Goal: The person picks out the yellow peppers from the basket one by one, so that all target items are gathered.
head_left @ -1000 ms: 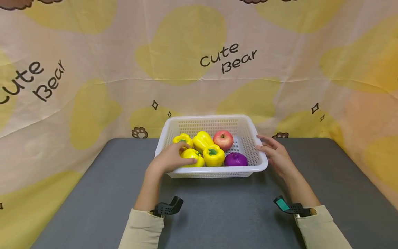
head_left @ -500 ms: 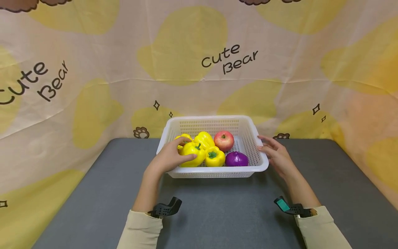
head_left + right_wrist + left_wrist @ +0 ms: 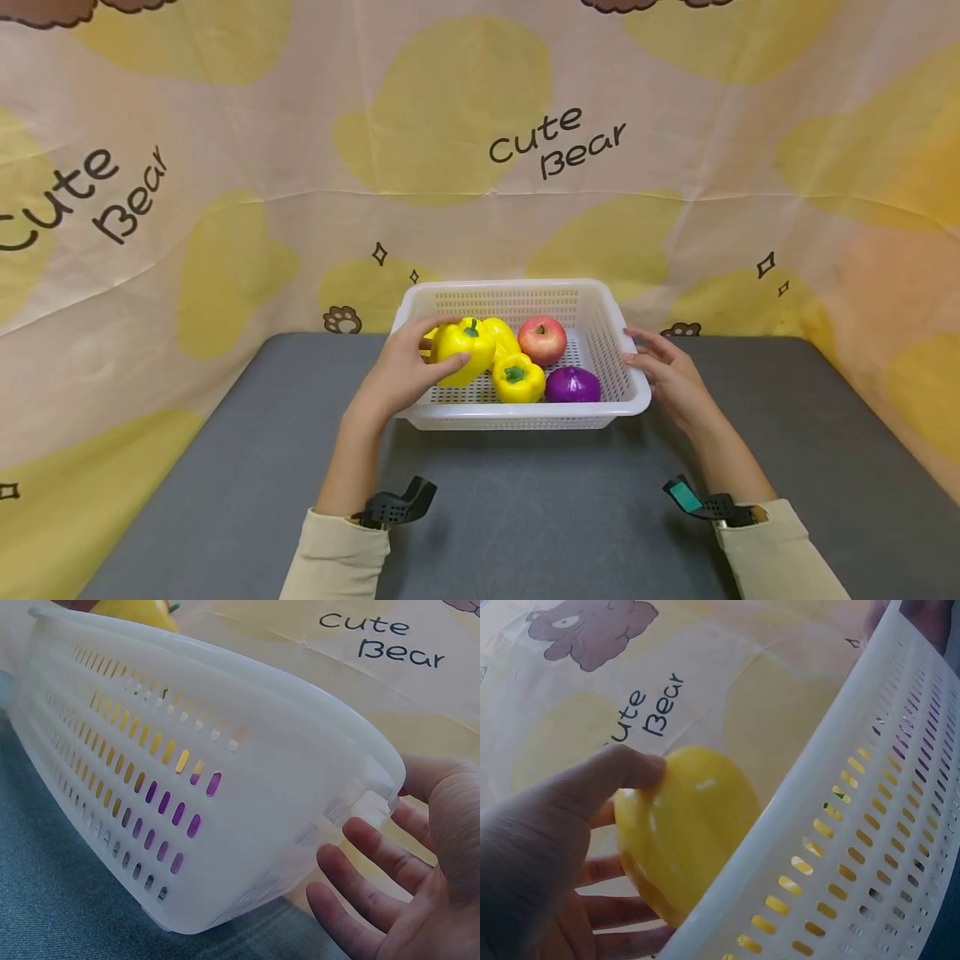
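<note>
My left hand (image 3: pixel 397 367) grips a yellow bell pepper (image 3: pixel 462 352), thumb on its near side. The left wrist view shows this pepper (image 3: pixel 686 825) partly above the basket's rim. My right hand (image 3: pixel 671 375) holds the right end of a white plastic basket (image 3: pixel 525 410). In the right wrist view the thumb of that hand (image 3: pixel 427 862) is at the rim, with fingers beside the outer wall. Inside the basket are another yellow bell pepper (image 3: pixel 518 379), a yellow pepper (image 3: pixel 504 335) behind it, a red apple (image 3: pixel 542 340) and a purple onion (image 3: pixel 573 385). Something yellow is mostly hidden behind my left hand.
The basket stands on a dark grey table (image 3: pixel 525 508), towards its far edge. Behind it hangs a yellow and cream cloth (image 3: pixel 450 108) with printed lettering. A black strap device sits on each wrist.
My left hand has taken hold of the front-left yellow bell pepper and lifted it up from among the others. The right hand stays at the basket's right end.
</note>
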Demonstrator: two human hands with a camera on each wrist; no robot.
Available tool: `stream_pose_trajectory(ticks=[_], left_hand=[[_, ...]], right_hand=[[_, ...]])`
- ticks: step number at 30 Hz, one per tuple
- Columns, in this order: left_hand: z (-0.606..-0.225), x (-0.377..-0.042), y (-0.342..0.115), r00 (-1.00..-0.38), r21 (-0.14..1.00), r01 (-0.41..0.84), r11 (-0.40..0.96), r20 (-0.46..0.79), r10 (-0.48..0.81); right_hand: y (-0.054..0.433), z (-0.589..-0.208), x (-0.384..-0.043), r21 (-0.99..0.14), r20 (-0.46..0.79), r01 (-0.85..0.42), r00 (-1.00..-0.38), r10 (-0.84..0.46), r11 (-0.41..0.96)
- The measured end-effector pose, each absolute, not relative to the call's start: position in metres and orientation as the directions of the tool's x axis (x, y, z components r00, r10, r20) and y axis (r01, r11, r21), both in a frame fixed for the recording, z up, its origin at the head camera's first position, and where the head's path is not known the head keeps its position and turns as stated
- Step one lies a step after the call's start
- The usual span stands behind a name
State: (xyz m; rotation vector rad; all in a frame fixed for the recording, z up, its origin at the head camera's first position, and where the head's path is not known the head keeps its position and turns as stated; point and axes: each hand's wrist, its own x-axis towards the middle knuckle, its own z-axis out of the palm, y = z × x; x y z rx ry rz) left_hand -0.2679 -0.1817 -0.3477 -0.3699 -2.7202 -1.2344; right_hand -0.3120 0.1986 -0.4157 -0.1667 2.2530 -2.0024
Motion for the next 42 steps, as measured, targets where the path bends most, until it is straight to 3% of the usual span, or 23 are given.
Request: stream_pose_trajectory(ticks=[23,26,33,42], left_hand=[[-0.342,-0.265,-0.234,-0.927,0.766,0.236,0.598,0.362,-0.098],[-0.343,-0.262,-0.245,-0.917,0.766,0.217,0.606,0.372,-0.142],[-0.346,-0.254,-0.274,-0.909,0.785,0.152,0.601,0.350,-0.227],[-0.366,-0.257,-0.309,-0.888,0.863,0.027,0.504,0.252,-0.384]], right_hand=[[0.200,-0.420,-0.308,-0.994,-0.010,-0.008,-0.987,-0.158,0.113],[0.199,-0.416,-0.310,-0.987,0.002,-0.029,-0.986,-0.165,0.160],[0.205,-0.391,-0.310,-0.930,-0.055,-0.038,-0.969,-0.240,0.367],[0.215,-0.374,-0.321,-0.935,-0.159,0.044,-0.939,-0.304,0.353]])
